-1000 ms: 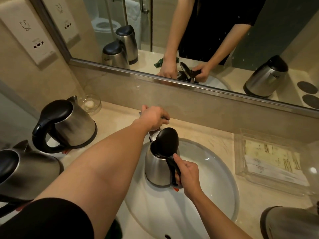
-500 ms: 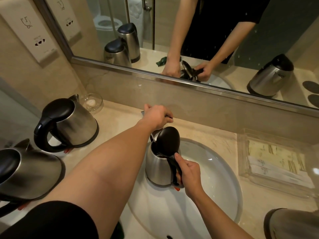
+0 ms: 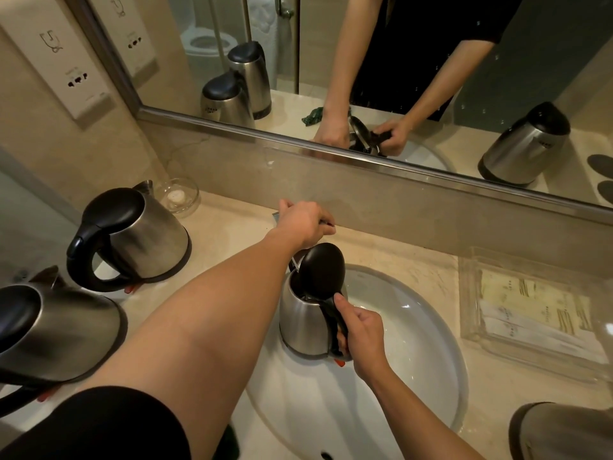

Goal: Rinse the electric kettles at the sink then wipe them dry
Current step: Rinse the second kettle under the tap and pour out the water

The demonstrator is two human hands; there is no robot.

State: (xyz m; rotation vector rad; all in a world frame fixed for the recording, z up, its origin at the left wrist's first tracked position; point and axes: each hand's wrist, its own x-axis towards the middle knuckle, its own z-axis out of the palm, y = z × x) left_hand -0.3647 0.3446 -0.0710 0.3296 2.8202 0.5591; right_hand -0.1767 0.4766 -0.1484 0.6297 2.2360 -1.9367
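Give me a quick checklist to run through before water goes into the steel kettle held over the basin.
1. Black lid of the steel kettle raised: ok.
2. Right hand gripping the kettle's black handle: ok.
3. Kettle over the white oval basin: ok.
4. Left hand on the tap lever: ok; the tap itself is mostly hidden.
5. Water running: cannot tell.
6. Spout lined up over the opening: cannot tell.

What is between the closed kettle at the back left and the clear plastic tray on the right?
In the head view, the open kettle over the sink, held by the right hand, with the left hand behind it.
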